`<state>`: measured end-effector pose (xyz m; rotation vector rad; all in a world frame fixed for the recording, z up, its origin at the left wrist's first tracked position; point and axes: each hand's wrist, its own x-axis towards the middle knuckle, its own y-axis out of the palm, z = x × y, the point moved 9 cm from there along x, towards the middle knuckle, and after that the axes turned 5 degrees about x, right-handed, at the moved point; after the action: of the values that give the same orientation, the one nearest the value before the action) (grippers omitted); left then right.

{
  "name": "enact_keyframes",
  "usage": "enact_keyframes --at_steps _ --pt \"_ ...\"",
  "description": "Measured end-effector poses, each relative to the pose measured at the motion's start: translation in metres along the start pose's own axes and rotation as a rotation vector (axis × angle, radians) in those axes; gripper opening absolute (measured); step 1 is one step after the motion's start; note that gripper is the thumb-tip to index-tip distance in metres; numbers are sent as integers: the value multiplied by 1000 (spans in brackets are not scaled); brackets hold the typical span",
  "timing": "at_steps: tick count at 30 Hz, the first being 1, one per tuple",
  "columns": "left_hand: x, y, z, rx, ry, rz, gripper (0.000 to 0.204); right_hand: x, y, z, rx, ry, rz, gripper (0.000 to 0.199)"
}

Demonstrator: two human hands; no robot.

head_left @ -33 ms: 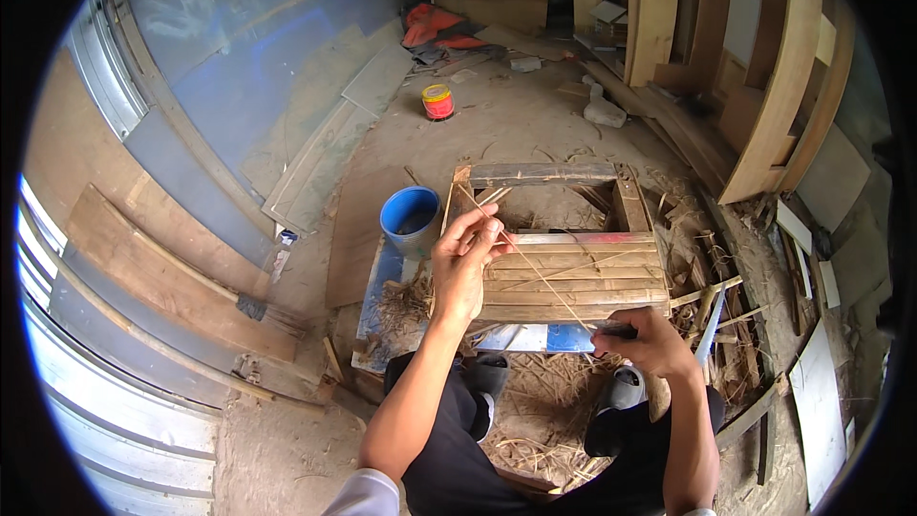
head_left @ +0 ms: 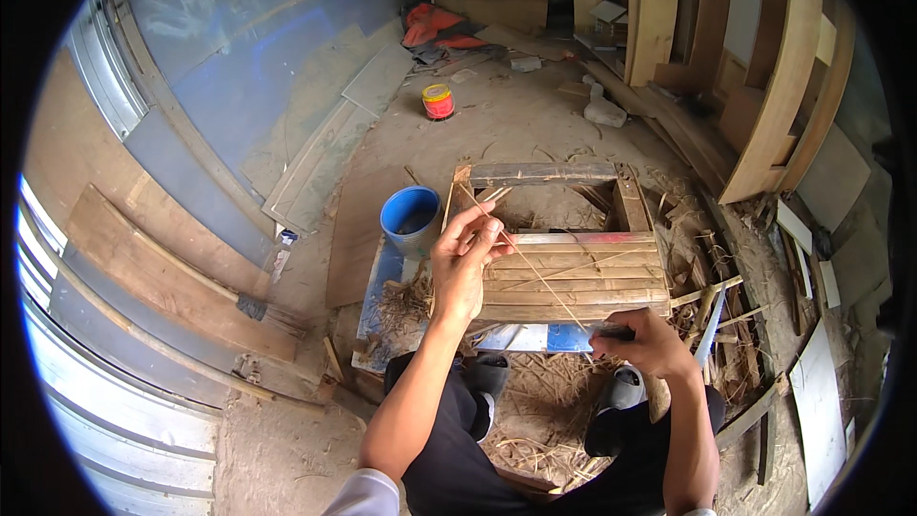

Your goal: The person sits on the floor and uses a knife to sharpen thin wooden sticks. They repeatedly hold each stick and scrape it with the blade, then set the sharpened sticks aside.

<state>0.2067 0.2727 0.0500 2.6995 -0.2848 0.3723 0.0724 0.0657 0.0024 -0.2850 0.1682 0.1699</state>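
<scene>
A long, thin wooden or bamboo strip (head_left: 543,279) slants across the front of me. Its upper part is pinched between the thumb and fingers of my left hand (head_left: 465,263). Lower down on the right, my right hand (head_left: 651,344) is closed around a dark-handled tool (head_left: 619,333) at the strip's lower end. Most of that tool is hidden in the fist, so its kind is unclear. Beneath both hands stands a low slatted wooden bench (head_left: 573,284), with an open gap at its far end.
Left of the bench is a blue bucket (head_left: 411,220), with a clump of fibrous shavings (head_left: 406,304) nearby. Wood scraps (head_left: 712,296) litter the right side. Farther off stands a red and yellow can (head_left: 437,102). Wooden frames (head_left: 783,86) lean at the right; boards (head_left: 172,268) line the left.
</scene>
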Motion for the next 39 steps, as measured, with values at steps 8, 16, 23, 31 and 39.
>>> enact_keyframes --at_steps 8,16,23,31,39 --pt "-13 26 0 63 -126 143 47 2 -14 18 276 -58 -230 17" --pt "-55 93 22 119 -342 589 60 3 -12 44 606 -187 -151 31" --pt "-69 102 28 250 -382 757 57 3 -2 39 614 -112 -13 25" --pt "-70 103 24 163 -505 847 59 1 -4 35 698 -85 -76 24" --pt "-69 106 23 71 -552 846 65 -1 -7 34 784 -124 -175 21"
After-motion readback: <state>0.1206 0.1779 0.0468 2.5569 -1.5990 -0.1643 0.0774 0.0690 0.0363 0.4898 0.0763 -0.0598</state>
